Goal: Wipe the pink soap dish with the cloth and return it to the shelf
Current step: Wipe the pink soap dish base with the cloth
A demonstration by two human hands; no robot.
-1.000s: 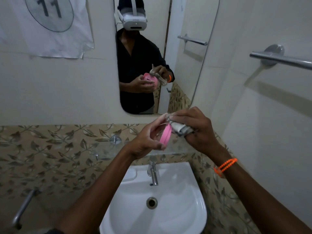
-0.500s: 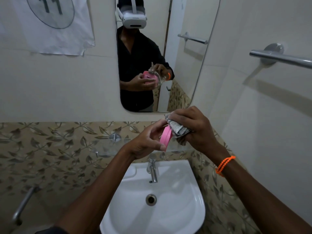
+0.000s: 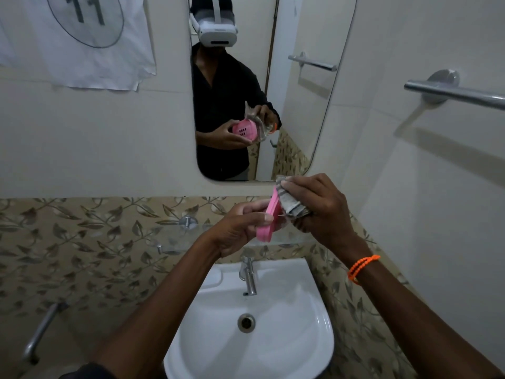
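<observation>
My left hand [image 3: 240, 228] grips the pink soap dish [image 3: 269, 218] on edge, above the sink. A bunched grey cloth [image 3: 291, 202] is pressed against the dish's right face, and my right hand [image 3: 319, 209] grips that cloth. In the mirror [image 3: 300, 110] the dish's slotted side shows facing away from me. A glass shelf [image 3: 175, 242] on metal pegs runs along the leaf-patterned tiles just below and behind my hands.
A white basin [image 3: 300, 337] with a chrome tap [image 3: 248, 277] lies under my hands. A towel bar [image 3: 451, 93] juts from the right wall. A paper sheet marked 11 [image 3: 82, 39] hangs top left. A metal handle [image 3: 41, 332] sits low on the left.
Both hands stay together over the sink. The cloth in my right hand has shifted a little against the dish, which has tilted slightly. The camera has dipped a bit.
</observation>
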